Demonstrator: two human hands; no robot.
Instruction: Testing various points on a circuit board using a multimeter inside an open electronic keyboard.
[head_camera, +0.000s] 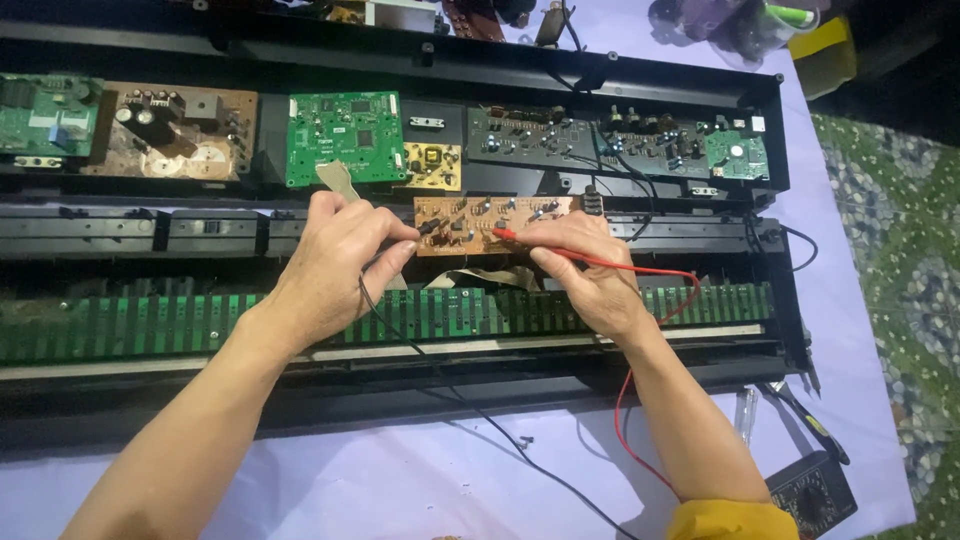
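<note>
Boards fill the open black keyboard case (400, 60): a green circuit board (345, 135), a small yellow board (433, 165), a dusty brown one (175, 130), and a long row of green key contacts (130, 325) lying near the wrists. The left hand (335, 265) pinches a black probe (430, 228) and the right hand (585, 265) pinches a red probe (515, 235), both tips touching the small brown circuit board (490, 215) in the middle of the case. Black wire (480, 410) and red wire (625, 400) run down over the pale purple table cloth (400, 480) toward a black meter (815, 495), beside a green patterned floor (900, 250).
</note>
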